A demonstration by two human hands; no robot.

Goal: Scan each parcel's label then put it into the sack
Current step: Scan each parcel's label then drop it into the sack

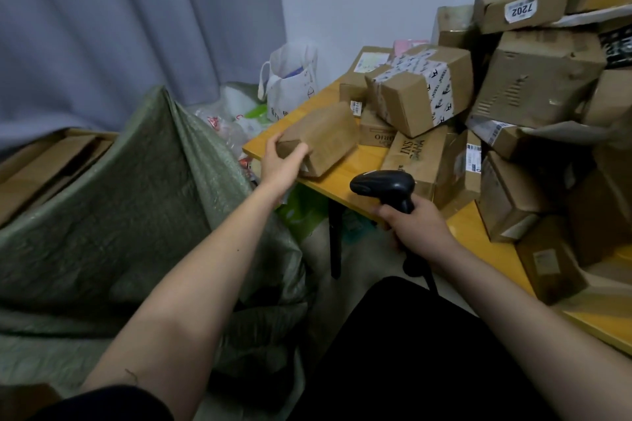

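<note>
Cardboard parcel [318, 138], brown, taped: lies at the near left corner of the table [352, 167], one end gripped by the left hand [282, 161], fingers curled over its top edge and thumb at the side. No label is seen on its upper faces; a pale scrap shows under the near end, too small to read.

Scanner [384, 186], black, pistol type: held by its handle in the right hand [415, 227], fingers wrapped round it. The head is pointed left, just below the table edge and near the parcel, not yet aimed at any label that can be seen.

Sack [130, 202], green woven: stands open-mouthed to the left of the table, its rim slumped. Its contents cannot be seen from this angle, so the count of parcels already packed cannot be told.

Pile [533, 89] of boxes: heaped on the right and rear of the table, many with white labels, one marked 7202.

White bag [290, 82]: stands behind the table corner, by the curtain [136, 27].

Progress, as judged: the gripped parcel is taken to be the one in hand, awaiting scan or transfer; which of the two cannot be told. The pile is large, so most of the task is judged to be left.
</note>
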